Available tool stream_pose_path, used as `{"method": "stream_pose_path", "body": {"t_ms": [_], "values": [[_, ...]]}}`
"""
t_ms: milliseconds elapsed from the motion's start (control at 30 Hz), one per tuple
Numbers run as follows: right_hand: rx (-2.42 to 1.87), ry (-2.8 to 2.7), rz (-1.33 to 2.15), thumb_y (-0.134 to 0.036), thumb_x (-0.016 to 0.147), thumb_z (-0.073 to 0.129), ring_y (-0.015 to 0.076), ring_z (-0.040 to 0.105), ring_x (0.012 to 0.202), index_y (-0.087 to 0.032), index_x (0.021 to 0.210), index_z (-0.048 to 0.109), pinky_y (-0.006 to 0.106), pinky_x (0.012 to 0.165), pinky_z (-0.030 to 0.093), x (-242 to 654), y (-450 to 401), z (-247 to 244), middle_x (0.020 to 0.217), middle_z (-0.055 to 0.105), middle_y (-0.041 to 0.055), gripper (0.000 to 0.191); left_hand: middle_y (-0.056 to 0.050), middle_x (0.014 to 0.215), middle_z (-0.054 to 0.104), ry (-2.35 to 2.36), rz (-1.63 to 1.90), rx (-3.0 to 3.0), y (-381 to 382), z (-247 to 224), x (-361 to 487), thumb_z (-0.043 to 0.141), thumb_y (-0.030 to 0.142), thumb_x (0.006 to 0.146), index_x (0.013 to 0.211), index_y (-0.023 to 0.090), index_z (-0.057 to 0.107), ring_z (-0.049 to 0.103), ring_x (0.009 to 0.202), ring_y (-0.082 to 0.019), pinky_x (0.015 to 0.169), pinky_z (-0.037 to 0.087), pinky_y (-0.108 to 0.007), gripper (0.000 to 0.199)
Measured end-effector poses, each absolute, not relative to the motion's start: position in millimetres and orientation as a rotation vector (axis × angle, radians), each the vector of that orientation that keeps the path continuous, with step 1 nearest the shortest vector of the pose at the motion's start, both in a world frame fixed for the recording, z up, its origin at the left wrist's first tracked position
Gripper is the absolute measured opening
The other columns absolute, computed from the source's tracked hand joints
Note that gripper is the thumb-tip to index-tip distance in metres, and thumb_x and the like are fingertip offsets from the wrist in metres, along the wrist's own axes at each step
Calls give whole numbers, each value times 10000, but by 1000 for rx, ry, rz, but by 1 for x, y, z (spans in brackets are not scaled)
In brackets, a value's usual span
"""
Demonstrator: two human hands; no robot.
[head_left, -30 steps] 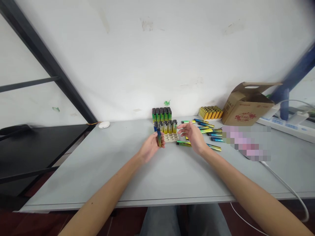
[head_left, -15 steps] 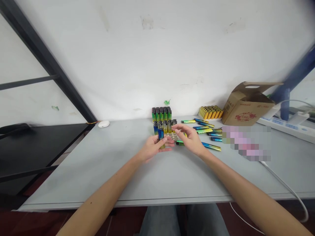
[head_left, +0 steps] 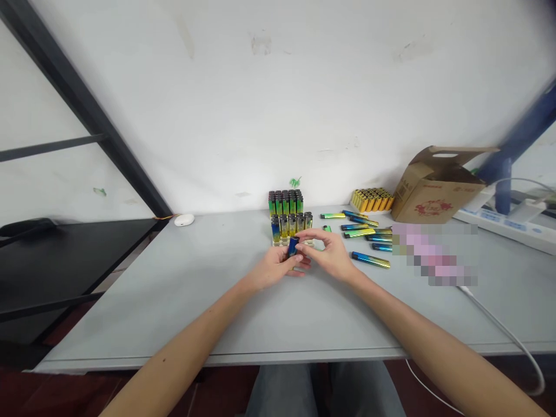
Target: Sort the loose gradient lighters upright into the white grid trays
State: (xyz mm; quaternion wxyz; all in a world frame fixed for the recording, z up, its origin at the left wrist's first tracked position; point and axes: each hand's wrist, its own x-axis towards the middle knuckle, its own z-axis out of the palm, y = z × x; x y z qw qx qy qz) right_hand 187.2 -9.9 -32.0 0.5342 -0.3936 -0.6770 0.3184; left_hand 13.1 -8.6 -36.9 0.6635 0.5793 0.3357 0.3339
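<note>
A blue lighter (head_left: 292,245) stands nearly upright between my two hands, slightly tilted. My left hand (head_left: 278,266) is closed around its lower part. At its upper end, my right hand (head_left: 326,255) pinches it with thumb and fingertips. Just beyond my hands, several lighters (head_left: 292,225) with dark tops stand in rows in a pale tray, partly hidden by my fingers. Behind them is a block of green lighters (head_left: 285,202), also upright.
Loose blue, green and yellow lighters (head_left: 370,259) lie to the right. Farther back are a block of yellow lighters (head_left: 372,200), an open cardboard box (head_left: 434,197) and a white power strip (head_left: 512,226). A small white case (head_left: 184,220) sits at the left.
My right hand has come down and left onto the lighter's top. My left hand has shifted slightly right and nearer me with the lighter, which now shows its dark top.
</note>
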Motion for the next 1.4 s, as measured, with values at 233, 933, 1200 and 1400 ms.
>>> {"method": "stream_pose_path", "body": {"t_ms": [233,933,1200,1400], "values": [[-878,-1411,725,-329,721,714,191,638,832,-224,886,682,343,786,492,193,2,-24,873,697,39,198,-113,958,709,839,905,1364,-1,-40,10,699,294,769,1111,157,567,691,846,-214,775,539,-359,392],[-1137,-1779,58,-218,819,629,235,581,1000,-259,930,658,431,934,394,165,23,-39,860,720,15,122,-101,1065,602,1829,1189,1991,38,-53,-26,509,237,782,1014,171,548,563,1041,-245,921,431,-400,244],[-1067,-1995,-449,-216,888,516,283,371,1305,-243,1061,675,459,1009,367,174,36,-40,1296,560,84,237,-134,1273,564,1730,830,2152,35,-56,-24,470,311,833,1215,124,517,509,1200,-273,1033,377,-397,429],[-1066,-2105,-367,-317,903,486,285,316,1354,-220,1246,569,459,1062,345,180,31,-34,1412,441,110,366,-138,1316,551,1802,763,2133,38,-53,-29,453,306,845,1269,98,503,491,1236,-276,1060,356,-391,475]]}}
